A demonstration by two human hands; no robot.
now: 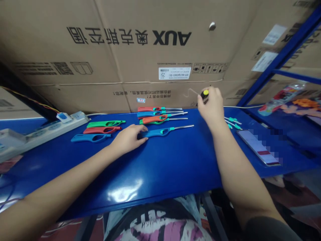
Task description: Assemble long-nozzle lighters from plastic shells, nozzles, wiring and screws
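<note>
Left hand (129,138) fingers pressing blue lighter (163,131) mid-counter (160,167); right hand (212,107) clenched round yellow-capped tool (205,93). Light, stiff, probably slick; best gripped at handle.

We read "AUX" and a row of Chinese characters printed upside down on the big cardboard box (160,50) ahead of us.
</note>
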